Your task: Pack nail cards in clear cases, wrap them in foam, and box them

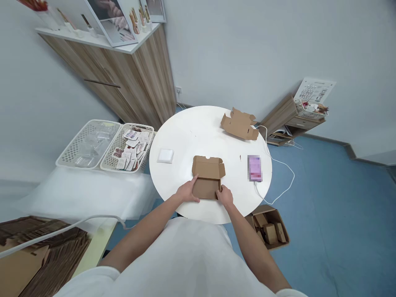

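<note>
A small brown cardboard box (pixel 206 176) with its lid standing open rests on the round white table (pixel 198 132), near the front edge. My left hand (pixel 187 192) grips the box's left side, thumb on the wall. My right hand (pixel 225 195) presses against its right front corner, fingers curled on the wall. A second, partly folded cardboard box (pixel 239 124) lies at the far right of the table. A small white square pad (pixel 166 155) lies left of the box. A pink phone (pixel 255 168) with a white cable lies to its right.
Two white perforated baskets (pixel 93 144) stand on a covered bench at left, one with several small cards (pixel 131 148). A carton (pixel 270 227) of folded boxes sits on the blue floor at right. Flat cardboard blanks (pixel 40 251) are stacked bottom left. A wooden cabinet (pixel 123 74) stands behind.
</note>
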{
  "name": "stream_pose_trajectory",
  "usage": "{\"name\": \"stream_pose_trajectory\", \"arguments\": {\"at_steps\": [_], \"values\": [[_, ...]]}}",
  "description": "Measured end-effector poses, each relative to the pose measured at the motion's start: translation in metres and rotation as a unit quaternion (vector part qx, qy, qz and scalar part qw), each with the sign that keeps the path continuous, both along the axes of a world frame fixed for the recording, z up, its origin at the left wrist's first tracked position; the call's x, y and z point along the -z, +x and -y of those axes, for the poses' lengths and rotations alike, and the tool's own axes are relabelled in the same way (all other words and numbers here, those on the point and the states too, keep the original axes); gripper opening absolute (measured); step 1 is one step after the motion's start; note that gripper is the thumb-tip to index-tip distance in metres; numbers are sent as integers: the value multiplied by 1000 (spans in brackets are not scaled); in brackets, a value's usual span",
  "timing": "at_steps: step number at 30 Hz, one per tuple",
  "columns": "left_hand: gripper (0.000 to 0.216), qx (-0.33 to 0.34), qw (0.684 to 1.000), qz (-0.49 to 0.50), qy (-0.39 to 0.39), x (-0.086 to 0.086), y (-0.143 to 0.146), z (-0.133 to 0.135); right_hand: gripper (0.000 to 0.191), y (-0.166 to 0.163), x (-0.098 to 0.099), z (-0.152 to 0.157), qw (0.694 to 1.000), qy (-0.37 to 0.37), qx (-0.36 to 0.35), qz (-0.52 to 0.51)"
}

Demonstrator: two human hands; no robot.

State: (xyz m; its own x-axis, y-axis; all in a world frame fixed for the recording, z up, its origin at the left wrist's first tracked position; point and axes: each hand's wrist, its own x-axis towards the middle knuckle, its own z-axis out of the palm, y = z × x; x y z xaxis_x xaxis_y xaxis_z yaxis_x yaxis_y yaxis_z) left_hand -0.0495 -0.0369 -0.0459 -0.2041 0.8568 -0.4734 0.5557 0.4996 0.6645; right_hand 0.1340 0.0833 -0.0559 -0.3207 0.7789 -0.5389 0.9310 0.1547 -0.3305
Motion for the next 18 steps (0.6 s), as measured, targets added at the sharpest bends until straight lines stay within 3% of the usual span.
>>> {"name": "stream_pose_trajectory", "arguments": {"at_steps": [11,18], "values": [[122,-14,996,42,78,11,0,5,11,1,2,2,999,-10,30,10],[112,-75,991,33,107,12,11,24,33,9,0,4,996,-28,64,-63]]}}
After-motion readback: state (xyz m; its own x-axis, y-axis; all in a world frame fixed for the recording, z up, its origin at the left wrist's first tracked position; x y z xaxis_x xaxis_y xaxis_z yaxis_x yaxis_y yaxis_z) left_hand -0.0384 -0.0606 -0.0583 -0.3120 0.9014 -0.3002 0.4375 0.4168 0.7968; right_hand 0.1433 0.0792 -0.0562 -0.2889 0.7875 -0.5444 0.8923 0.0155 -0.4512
